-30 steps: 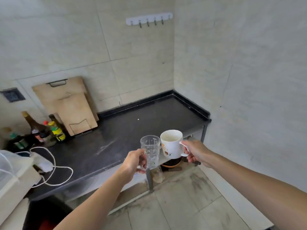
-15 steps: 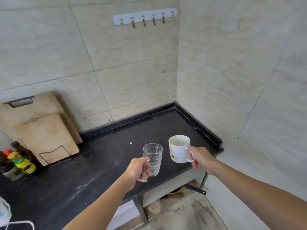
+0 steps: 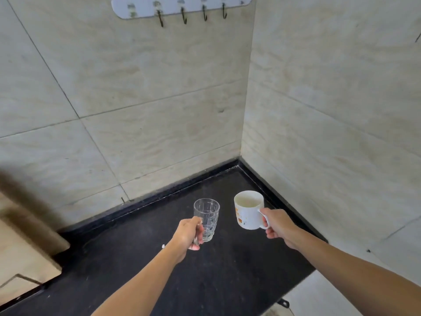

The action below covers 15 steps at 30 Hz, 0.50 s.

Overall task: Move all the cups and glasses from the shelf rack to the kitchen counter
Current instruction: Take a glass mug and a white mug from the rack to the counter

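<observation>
The left hand (image 3: 187, 233) grasps the clear glass (image 3: 206, 218) by its handle and the right hand (image 3: 276, 223) grasps the white mug (image 3: 248, 210) likewise, both upright above the black table (image 3: 227, 270). Set down hard or near the right edge, either could chip or topple.

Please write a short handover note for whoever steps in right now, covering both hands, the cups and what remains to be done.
Left hand: closed grip on the handle of the clear glass mug, held upright over the counter.
Right hand: closed grip on the handle of the white mug, also upright, near the corner where the two walls meet.
Counter: dark and bare below both cups; neither looks set down yet.
Done: both cups have been carried to the counter.
Left: lower both onto the counter and let go. The shelf rack is out of view, so check it for more cups or glasses.
</observation>
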Tool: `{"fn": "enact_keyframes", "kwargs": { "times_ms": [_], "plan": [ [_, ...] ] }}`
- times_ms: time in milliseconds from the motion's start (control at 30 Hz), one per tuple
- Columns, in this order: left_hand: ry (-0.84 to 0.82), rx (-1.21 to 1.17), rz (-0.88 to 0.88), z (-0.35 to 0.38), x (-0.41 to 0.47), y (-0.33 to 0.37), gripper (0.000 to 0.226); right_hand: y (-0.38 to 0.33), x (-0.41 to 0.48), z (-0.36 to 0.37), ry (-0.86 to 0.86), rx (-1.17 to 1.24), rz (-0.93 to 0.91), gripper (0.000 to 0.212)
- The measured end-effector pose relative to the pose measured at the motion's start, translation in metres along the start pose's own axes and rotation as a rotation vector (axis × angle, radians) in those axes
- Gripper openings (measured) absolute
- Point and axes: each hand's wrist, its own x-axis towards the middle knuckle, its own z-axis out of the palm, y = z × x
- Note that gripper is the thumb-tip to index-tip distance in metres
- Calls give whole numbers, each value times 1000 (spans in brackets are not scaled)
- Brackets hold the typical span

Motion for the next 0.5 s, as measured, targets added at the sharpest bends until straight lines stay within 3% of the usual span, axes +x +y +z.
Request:
{"fn": "enact_keyframes", "kwargs": {
  "times_ms": [167,500],
  "plan": [
    [62,-45,-54,13,66,20,36,-13,79,11,21,-68,24,35],
    [195,-94,-150,50,195,42,34,-33,240,53,-141,-56,27,46]
  ]
}}
